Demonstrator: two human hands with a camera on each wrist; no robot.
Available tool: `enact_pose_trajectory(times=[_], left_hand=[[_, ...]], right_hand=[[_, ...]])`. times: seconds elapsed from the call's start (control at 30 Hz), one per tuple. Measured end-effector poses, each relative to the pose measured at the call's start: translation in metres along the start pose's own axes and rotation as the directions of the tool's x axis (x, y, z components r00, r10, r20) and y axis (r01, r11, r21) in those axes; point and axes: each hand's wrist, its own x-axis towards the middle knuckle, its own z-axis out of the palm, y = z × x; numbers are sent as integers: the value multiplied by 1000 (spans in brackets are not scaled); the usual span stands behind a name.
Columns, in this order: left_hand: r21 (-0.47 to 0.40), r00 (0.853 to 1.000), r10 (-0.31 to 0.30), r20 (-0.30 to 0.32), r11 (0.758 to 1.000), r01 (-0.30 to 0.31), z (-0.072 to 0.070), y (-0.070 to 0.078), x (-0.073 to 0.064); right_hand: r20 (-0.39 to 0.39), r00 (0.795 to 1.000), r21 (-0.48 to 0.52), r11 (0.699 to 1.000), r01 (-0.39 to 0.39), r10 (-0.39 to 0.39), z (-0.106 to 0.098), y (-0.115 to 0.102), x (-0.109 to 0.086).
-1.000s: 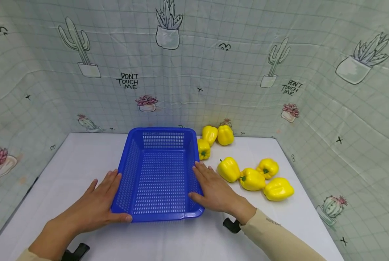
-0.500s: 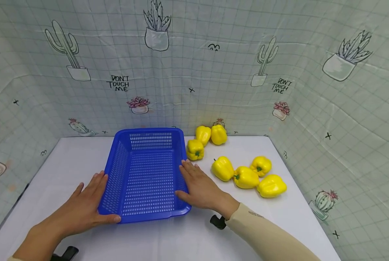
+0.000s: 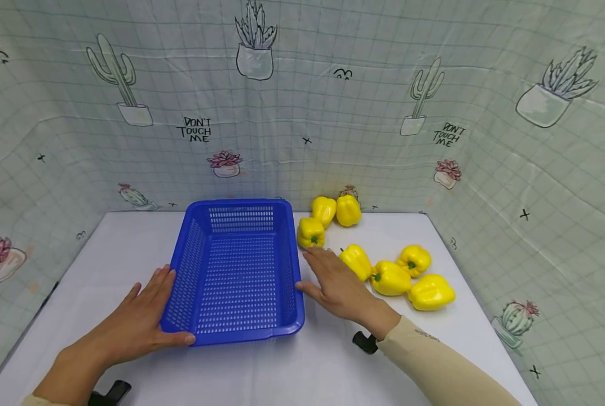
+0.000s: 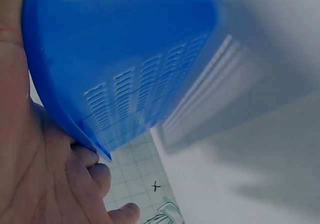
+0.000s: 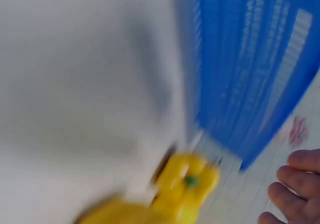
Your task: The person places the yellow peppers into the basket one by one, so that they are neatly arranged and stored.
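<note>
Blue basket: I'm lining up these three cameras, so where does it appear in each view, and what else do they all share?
Head: the blue basket sits a little left of centre, mostly in the lower half.
Left wrist: the blue basket fills the upper left.
Right wrist: the blue basket is at upper right.
Shared landmark: the white tabletop.

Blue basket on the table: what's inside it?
Nothing shows in the basket; its slotted floor looks bare. The near rim hides the inside of the wall below it. Seven yellow peppers lie outside.
</note>
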Motion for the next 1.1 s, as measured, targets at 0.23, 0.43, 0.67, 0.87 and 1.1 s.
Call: enact_pose_trajectory(times=[0.23,0.43,0.67,0.87,1.1], left_hand=[[3,1000,-3,-4,1000,3,0,1,0],[39,1000,15,-13,999,-14,1,1,0],[7,1000,19,-18,1000,-19,2,-2,-1],[-3,1000,15,-16,1000,-15,1,-2,-1],[18,1000,25,-19,1000,-24,-1,1,-2]], right_hand=[[-52,999,-280,960,0,-15,-25,66,-18],[73,997,-365,930,42,-17,-33,99,-28],[127,990,-397,911,111,-65,-24,110,-24],[167,986,-427,899,99,-29,-17,112,-19],[171,985,-451,890,67,13,-13,114,-15]])
